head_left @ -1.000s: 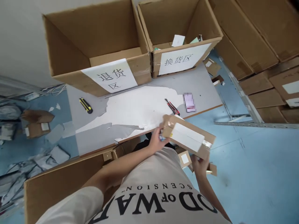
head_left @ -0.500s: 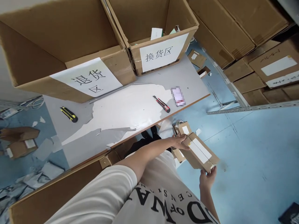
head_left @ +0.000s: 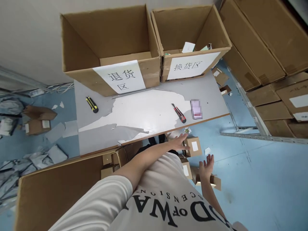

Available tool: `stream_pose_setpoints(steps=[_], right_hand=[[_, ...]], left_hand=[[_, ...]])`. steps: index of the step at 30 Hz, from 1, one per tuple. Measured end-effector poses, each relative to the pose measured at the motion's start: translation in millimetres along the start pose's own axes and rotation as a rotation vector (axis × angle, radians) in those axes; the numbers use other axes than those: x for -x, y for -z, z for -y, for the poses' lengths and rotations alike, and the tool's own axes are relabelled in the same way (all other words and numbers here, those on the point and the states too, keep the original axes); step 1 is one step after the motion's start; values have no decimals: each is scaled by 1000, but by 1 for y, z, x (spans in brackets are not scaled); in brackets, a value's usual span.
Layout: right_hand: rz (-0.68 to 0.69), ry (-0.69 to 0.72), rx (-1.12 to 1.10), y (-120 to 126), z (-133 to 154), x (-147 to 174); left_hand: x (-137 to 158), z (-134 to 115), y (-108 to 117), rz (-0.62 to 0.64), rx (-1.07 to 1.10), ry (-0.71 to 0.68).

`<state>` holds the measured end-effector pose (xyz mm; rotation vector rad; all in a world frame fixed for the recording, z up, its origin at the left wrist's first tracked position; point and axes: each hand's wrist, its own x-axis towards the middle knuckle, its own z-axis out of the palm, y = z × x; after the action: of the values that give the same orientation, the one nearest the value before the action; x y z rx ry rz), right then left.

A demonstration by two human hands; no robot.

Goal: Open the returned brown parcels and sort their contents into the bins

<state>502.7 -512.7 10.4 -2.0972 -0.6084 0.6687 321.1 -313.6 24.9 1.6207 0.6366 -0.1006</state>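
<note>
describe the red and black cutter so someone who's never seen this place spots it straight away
Start from the long grey table with two big open cartons along its far side. Toward its right end, near the front edge, the cutter lies just left of a pixelated lilac item. Its red-and-black handle distinguishes it from the yellow-and-black one farther left.

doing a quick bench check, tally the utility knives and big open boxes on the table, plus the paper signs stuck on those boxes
Utility knives: 2
Big open boxes: 2
Paper signs: 2
Total: 6
</note>
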Motion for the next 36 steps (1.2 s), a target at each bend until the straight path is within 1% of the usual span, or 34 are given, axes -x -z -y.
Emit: stream_pose_setpoints(steps=[3, 6, 8, 12, 14, 16, 18, 20, 23, 25, 28, 31, 33, 36], right_hand=[[130, 89, -17, -33, 24, -24], [276, 207, -26, -73, 60, -47], [388, 319, -17, -103, 89, -58], [640, 561, -41, -166, 151, -67], [741, 647, -84, -196, 179, -66], [823, 697, -130, -226, 203, -62], [906, 735, -160, -253, 223, -55], [995, 779, -176, -277, 238, -45], [1132, 846, -172, -307, 253, -24], [1211, 885, -157, -320, 256, -5], [1305, 941, -110, -327, 254, 23], [1372, 979, -56, -325, 245, 46], [1393, 990, -41, -321, 236, 60], [1394, 993, -32, -318, 222, 83]], left_hand=[[22, 7, 16, -196, 63, -32], [57, 14, 35, -462, 89, -85], [85, 21, 49, -675, 102, -122], [141, 38, 70, -1192, 134, -155], [168, 48, 73, -1435, 149, -126], [194, 58, 67, -1643, 162, -63], [219, 67, 53, -1816, 174, 23], [240, 75, 31, -1967, 179, 114], [264, 87, -14, -2169, 189, 239], [274, 93, -48, -2290, 214, 317], [282, 98, -96, -2429, 284, 456], [288, 100, -135, -2509, 345, 575], [295, 101, -159, -2570, 375, 603], [312, 102, -196, -2649, 397, 596]])
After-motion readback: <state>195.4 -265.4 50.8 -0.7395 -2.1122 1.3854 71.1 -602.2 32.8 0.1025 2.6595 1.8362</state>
